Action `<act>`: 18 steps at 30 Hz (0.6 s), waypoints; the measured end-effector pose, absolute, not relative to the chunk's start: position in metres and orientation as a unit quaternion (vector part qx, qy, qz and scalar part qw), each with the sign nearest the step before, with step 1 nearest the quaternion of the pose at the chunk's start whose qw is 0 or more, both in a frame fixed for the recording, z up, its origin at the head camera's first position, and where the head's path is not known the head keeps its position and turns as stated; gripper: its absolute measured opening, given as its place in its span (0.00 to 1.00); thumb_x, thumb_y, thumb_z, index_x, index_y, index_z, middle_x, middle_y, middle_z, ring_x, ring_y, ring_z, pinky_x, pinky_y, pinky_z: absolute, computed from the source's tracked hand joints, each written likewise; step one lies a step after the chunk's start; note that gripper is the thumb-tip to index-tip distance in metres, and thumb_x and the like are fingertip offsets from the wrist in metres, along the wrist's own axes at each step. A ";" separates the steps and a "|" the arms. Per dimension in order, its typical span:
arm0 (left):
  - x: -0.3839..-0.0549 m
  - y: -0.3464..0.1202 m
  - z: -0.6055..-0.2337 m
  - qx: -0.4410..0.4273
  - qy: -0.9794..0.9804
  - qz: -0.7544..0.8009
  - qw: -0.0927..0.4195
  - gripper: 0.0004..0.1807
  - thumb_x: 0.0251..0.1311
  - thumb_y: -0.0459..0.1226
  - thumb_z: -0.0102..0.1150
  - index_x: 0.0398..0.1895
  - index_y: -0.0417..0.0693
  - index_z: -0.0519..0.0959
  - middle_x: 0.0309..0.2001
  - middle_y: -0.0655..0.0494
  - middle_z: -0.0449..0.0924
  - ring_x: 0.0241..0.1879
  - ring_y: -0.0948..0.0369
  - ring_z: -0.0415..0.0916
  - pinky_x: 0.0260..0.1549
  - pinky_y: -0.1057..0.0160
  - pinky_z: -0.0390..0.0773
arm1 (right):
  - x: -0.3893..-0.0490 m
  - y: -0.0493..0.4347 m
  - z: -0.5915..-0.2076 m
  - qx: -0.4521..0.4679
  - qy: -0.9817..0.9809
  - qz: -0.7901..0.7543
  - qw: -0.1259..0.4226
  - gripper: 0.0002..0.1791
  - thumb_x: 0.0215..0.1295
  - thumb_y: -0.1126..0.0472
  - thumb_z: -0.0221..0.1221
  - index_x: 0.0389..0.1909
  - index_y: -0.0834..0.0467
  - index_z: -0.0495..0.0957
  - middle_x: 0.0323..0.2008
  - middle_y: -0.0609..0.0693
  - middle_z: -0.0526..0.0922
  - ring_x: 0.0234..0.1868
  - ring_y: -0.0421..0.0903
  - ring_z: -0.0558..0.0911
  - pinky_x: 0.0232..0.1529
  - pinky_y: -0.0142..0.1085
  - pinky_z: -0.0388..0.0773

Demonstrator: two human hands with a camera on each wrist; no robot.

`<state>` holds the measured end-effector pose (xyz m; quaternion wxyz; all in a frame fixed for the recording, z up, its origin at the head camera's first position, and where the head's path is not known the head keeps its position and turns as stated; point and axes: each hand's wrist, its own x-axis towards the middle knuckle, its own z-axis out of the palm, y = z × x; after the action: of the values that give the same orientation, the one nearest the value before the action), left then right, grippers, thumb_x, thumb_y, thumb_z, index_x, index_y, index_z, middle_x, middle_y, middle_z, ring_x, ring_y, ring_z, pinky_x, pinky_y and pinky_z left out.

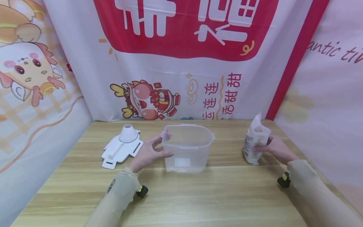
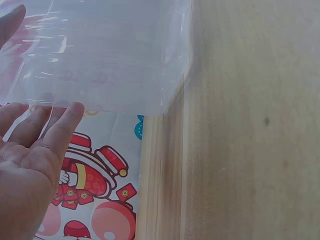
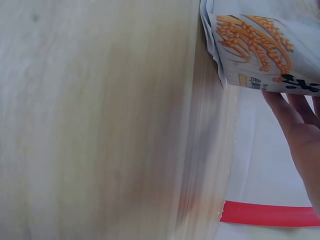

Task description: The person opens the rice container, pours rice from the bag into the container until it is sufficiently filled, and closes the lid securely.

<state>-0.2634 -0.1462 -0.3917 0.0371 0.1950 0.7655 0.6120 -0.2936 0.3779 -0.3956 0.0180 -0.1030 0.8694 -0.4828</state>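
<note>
A clear plastic container [image 1: 185, 157], open at the top with a small white label on its front, stands on the table. My left hand [image 1: 151, 149] is at its left end, fingers extended and spread, thumb in front of the wall. In the left wrist view the fingertips [image 2: 75, 111] are right at the container's edge [image 2: 115, 75]. My right hand [image 1: 273, 148] grips a white bag [image 1: 255, 142] from its right side. The bag stands upright with a loose, raised top. Orange grain ears and dark lettering are printed on it [image 3: 255, 47].
A flat white lid [image 1: 120, 154] with slotted tabs and a white cone [image 1: 128, 134] on it lies left of the container. Behind the wooden table [image 1: 215, 195] hangs a printed cloth [image 1: 181, 69], with more cloth along both sides.
</note>
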 end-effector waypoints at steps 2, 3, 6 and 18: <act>-0.264 -0.147 -0.392 0.195 0.767 0.610 0.035 0.43 0.46 0.47 0.79 0.69 0.63 0.70 0.65 0.58 0.71 0.65 0.53 0.66 0.61 0.48 0.69 | -0.294 0.377 -0.396 -0.101 0.870 -0.482 0.017 0.36 0.53 0.58 0.74 0.61 0.64 0.71 0.55 0.58 0.80 0.50 0.42 0.79 0.53 0.39 0.74; -0.264 -0.146 -0.392 0.195 0.767 0.610 0.034 0.43 0.45 0.47 0.79 0.68 0.63 0.70 0.65 0.58 0.71 0.65 0.53 0.66 0.61 0.48 0.69 | -0.295 0.377 -0.396 -0.099 0.872 -0.479 0.016 0.37 0.52 0.58 0.75 0.61 0.64 0.71 0.55 0.58 0.80 0.50 0.41 0.79 0.53 0.39 0.74; -0.264 -0.146 -0.393 0.194 0.772 0.605 0.030 0.44 0.44 0.48 0.79 0.68 0.63 0.71 0.64 0.59 0.72 0.65 0.53 0.66 0.61 0.49 0.70 | -0.296 0.377 -0.396 -0.096 0.876 -0.473 0.011 0.37 0.51 0.57 0.75 0.61 0.63 0.72 0.54 0.57 0.81 0.50 0.41 0.79 0.52 0.39 0.74; -0.263 -0.146 -0.391 0.187 0.779 0.597 0.029 0.42 0.45 0.49 0.79 0.67 0.65 0.71 0.64 0.60 0.72 0.66 0.56 0.65 0.61 0.50 0.69 | -0.290 0.361 -0.391 -0.095 0.874 -0.476 0.005 0.34 0.45 0.57 0.78 0.53 0.64 0.78 0.46 0.56 0.85 0.45 0.47 0.83 0.46 0.38 0.80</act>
<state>-0.2631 -0.1456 -0.3913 0.0289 0.1869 0.7795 0.5972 -0.2901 0.3610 -0.3913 0.0049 -0.0951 0.8742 -0.4762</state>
